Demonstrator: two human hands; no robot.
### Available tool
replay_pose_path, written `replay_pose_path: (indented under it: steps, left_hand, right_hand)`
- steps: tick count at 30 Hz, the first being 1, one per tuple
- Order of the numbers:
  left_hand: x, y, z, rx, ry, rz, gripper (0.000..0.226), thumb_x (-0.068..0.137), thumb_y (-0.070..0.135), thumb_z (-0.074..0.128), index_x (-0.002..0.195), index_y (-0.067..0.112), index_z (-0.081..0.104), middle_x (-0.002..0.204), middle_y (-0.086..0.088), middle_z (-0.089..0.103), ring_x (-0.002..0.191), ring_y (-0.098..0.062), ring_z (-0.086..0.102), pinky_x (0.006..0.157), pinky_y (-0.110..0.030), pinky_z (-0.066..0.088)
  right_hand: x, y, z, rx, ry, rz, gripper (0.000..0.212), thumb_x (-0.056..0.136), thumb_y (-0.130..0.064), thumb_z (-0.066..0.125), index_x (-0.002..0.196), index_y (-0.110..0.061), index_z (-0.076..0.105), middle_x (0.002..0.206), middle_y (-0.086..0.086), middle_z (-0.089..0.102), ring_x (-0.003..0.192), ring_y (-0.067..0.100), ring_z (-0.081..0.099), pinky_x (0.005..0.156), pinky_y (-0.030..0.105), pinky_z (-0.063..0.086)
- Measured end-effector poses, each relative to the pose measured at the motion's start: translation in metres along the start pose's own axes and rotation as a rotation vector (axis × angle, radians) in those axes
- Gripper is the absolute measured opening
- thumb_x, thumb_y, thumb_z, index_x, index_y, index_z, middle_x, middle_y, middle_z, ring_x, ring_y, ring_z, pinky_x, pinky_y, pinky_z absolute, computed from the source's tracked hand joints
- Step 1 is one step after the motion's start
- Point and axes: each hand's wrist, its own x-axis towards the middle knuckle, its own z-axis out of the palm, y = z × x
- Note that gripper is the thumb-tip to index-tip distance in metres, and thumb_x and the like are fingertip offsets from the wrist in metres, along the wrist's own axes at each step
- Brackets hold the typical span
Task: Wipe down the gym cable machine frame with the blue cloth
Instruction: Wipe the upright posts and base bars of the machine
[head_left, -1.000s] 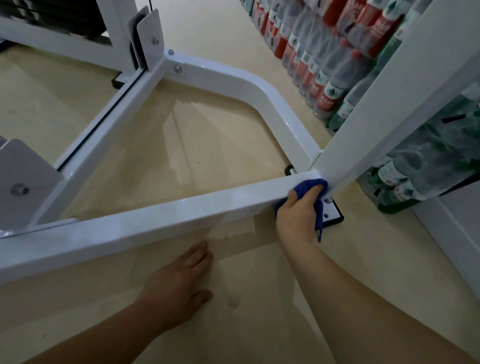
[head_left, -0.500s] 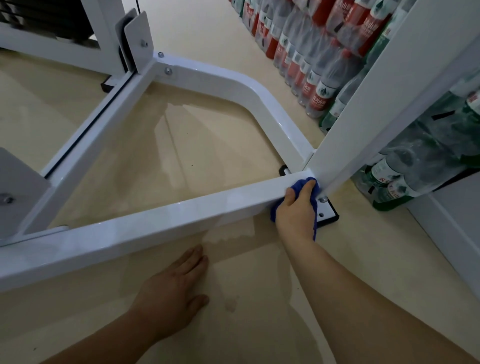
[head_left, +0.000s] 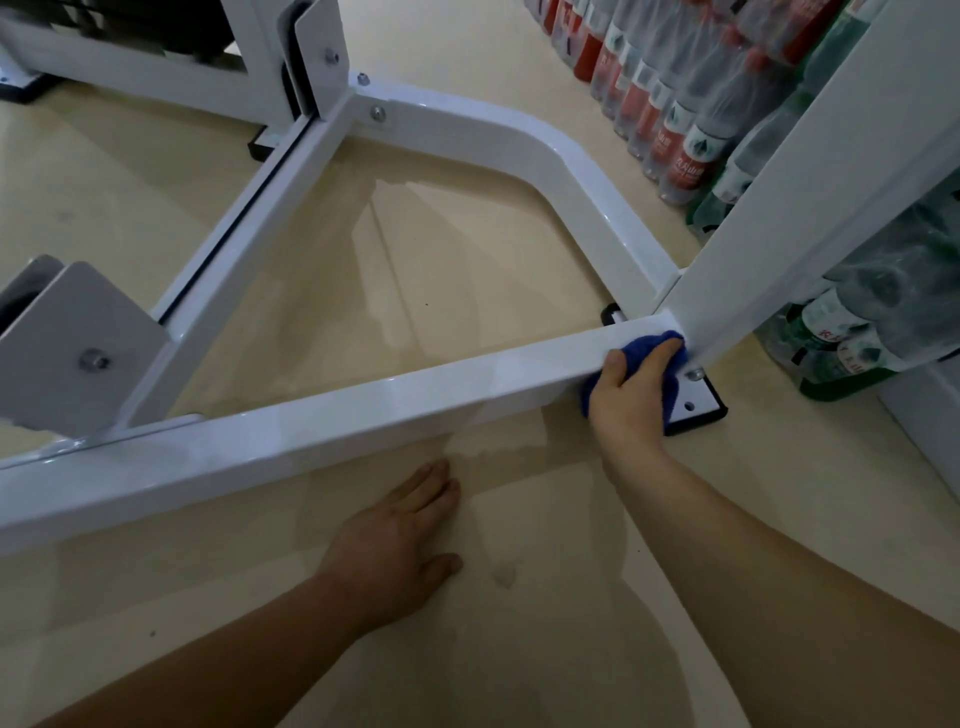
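Observation:
The white cable machine frame (head_left: 322, 421) lies low across the beige floor, its near bar running from the left edge to a corner at the right. My right hand (head_left: 631, 395) is shut on the blue cloth (head_left: 647, 344) and presses it against the bar's right end, where the white upright post (head_left: 810, 208) rises. Part of the cloth hangs down under my palm beside the black-edged foot plate (head_left: 696, 402). My left hand (head_left: 395, 540) rests flat on the floor in front of the bar, fingers apart, holding nothing.
Packs of water bottles (head_left: 675, 104) with red and green labels line the floor at the right, behind the post. A grey metal plate (head_left: 78, 348) with a bolt stands at the left. A curved frame bar (head_left: 545, 150) and further frame parts lie beyond.
My right hand with the cloth has stayed at the corner joint, shifting only slightly against the post. The camera has drifted a little. The left hand stays on the floor.

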Motion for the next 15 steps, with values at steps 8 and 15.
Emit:
replay_pose_path:
  steps: [8, 15]
  left_hand:
    - [-0.003, 0.002, 0.004, 0.068, 0.022, -0.003, 0.082, 0.088, 0.072, 0.036, 0.157, 0.029, 0.034, 0.168, 0.009, 0.015, 0.154, -0.009, 0.016, 0.113, -0.027, 0.03]
    - [-0.001, 0.008, -0.002, 0.182, -0.037, -0.008, 0.077, 0.08, 0.067, 0.041, 0.141, 0.023, 0.059, 0.152, -0.003, 0.051, 0.134, -0.019, 0.056, 0.102, -0.038, 0.049]
  right_hand:
    - [-0.033, -0.01, 0.024, 0.062, -0.057, -0.047, 0.073, 0.11, -0.043, 0.033, 0.162, -0.022, -0.012, 0.17, 0.014, 0.005, 0.153, 0.034, 0.021, 0.118, 0.043, 0.028]
    - [-0.022, -0.007, 0.013, 0.094, -0.069, 0.055, 0.078, 0.108, -0.049, 0.035, 0.161, -0.026, -0.017, 0.172, 0.008, 0.004, 0.154, 0.034, 0.02, 0.123, 0.049, 0.024]
